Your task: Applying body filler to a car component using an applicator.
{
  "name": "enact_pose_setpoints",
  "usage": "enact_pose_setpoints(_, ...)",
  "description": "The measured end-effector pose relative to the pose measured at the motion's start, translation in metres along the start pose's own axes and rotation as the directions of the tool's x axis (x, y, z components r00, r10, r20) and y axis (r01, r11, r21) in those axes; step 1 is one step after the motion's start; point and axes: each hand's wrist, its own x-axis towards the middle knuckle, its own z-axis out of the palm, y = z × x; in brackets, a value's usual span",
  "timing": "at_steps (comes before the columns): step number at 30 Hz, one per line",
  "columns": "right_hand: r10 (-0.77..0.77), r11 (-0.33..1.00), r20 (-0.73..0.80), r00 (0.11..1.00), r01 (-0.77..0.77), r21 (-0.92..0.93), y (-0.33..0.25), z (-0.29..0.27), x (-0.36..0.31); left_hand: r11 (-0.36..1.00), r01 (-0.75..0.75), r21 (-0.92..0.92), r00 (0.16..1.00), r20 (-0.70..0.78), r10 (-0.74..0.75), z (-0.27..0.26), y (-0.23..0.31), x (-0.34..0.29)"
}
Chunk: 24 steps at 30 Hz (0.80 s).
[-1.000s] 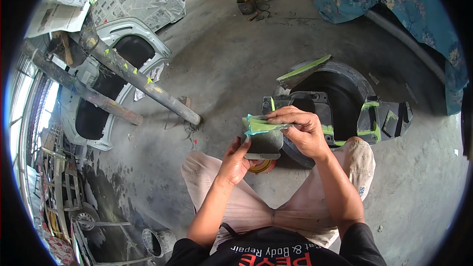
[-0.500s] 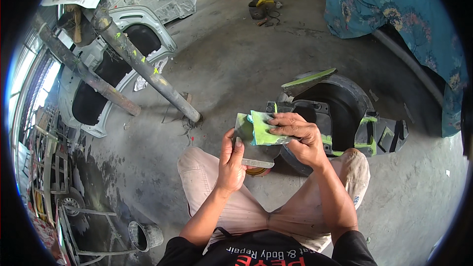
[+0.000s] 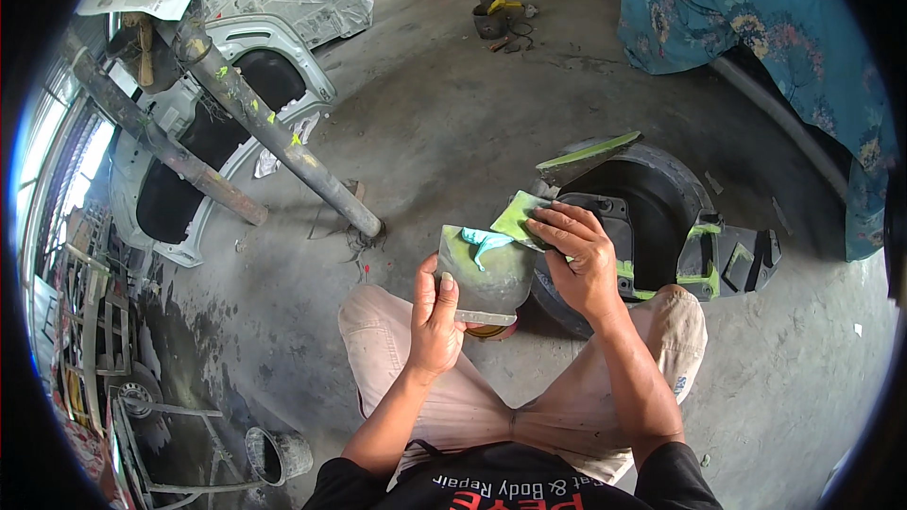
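My left hand grips a flat grey mixing board by its left edge, thumb on top. A streak of turquoise paste, like body putty, lies on the board's upper part. My right hand is closed on a thin, lime-green putty spreader, fingers on its upper face. The spreader's lower edge is at the board's top right corner, beside the paste. Under the board, a round reddish-yellow object shows in part between my legs.
Ahead to the right, black plastic parts with lime-green patches rest on a black tyre-like ring. Metal posts and a car hood stand at the left. A bucket sits lower left; a floral blue cloth hangs far right.
My right hand has drawn the spreader up and right, off the middle of the board, uncovering the turquoise paste. My left hand has shifted slightly left and down with the board.
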Motion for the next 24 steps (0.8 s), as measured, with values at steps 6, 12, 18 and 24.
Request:
enact_pose_setpoints(6,0.021,0.984,-0.062,0.998,-0.031,-0.174,-0.004,0.006,-0.002,0.993,-0.049,0.104,0.999,-0.014,0.051,-0.004,-0.005,0.001)
enact_pose_setpoints(12,0.336,0.917,-0.101,0.936,-0.301,0.263,0.005,-0.001,-0.006,1.0,-0.005,0.023,1.0,0.001,0.005,-0.011,0.009,0.003)
enact_pose_setpoints(18,0.68,-0.064,0.298,0.67,-0.35,0.934,0.007,-0.013,0.002,0.999,-0.018,0.043,0.998,-0.052,0.02,-0.011,0.009,0.002)
enact_pose_setpoints(24,0.701,-0.219,0.535,0.473,-0.571,0.792,0.01,0.005,-0.002,0.971,-0.093,0.22,0.996,0.029,0.089,0.003,0.009,-0.003)
